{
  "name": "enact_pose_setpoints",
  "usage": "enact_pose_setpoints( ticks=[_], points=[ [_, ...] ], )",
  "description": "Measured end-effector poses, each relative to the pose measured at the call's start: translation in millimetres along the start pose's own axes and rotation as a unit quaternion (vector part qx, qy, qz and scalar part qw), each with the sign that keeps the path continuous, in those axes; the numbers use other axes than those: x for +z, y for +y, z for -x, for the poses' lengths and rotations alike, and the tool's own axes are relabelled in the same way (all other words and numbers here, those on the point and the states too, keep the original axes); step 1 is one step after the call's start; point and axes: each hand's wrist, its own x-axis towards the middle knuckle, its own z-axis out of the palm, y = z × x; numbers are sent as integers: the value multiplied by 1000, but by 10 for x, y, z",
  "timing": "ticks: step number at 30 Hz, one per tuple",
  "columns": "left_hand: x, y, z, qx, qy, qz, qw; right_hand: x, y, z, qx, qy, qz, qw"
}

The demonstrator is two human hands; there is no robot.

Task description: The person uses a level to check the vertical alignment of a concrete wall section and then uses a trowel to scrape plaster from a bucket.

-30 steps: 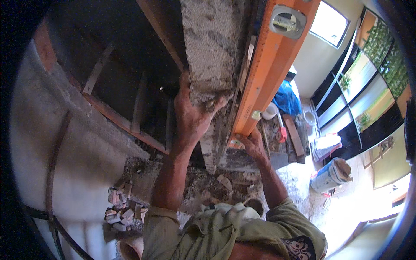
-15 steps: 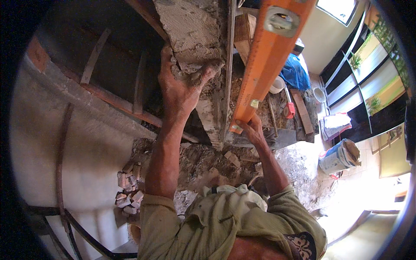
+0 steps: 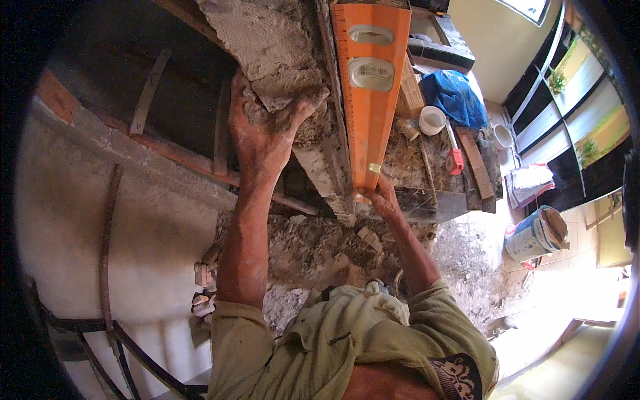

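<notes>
An orange spirit level [image 3: 370, 127] with clear vials stretches up and away from me, lying along the edge strip [image 3: 333, 100] beside a rough, mortar-covered beam [image 3: 267, 50]. My right hand [image 3: 381, 198] grips the level's near end, fingers partly hidden behind it. On the beam's left side, my left hand [image 3: 267, 127] is wrapped around the rough mortar surface, its thumb lying across the face and its fingers mostly hidden at the far edge. Grey mortar coats that hand.
Right of the level, a work surface holds a white cup [image 3: 432, 121], a blue plastic bag [image 3: 453, 99], a red-and-white tool [image 3: 455, 160] and a wooden strip [image 3: 475, 163]. Broken bricks [image 3: 203, 303] and rubble lie below. A bucket-like sack [image 3: 535, 235] stands right.
The spirit level has swung left at its far end and now runs along the beam's edge strip. My right hand still holds its near end; my left hand keeps its place on the beam.
</notes>
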Motion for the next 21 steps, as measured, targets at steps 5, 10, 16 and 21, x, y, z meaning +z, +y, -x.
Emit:
enact_pose_setpoints(
  ticks=[5,10,16,21],
  points=[
    [-4,-66,-25,10,-1,31,999,-62,93,-28,37,-3,1,999],
    [32,-115,12,4,36,100,994,-78,148,-18,72,-2,66,995],
    [-19,-52,-41,34,26,14,999,-149,241,15,56,-24,107,992],
    [-31,-113,-60,68,1,17,998,-175,327,23,50,-25,91,994]
  ],
)
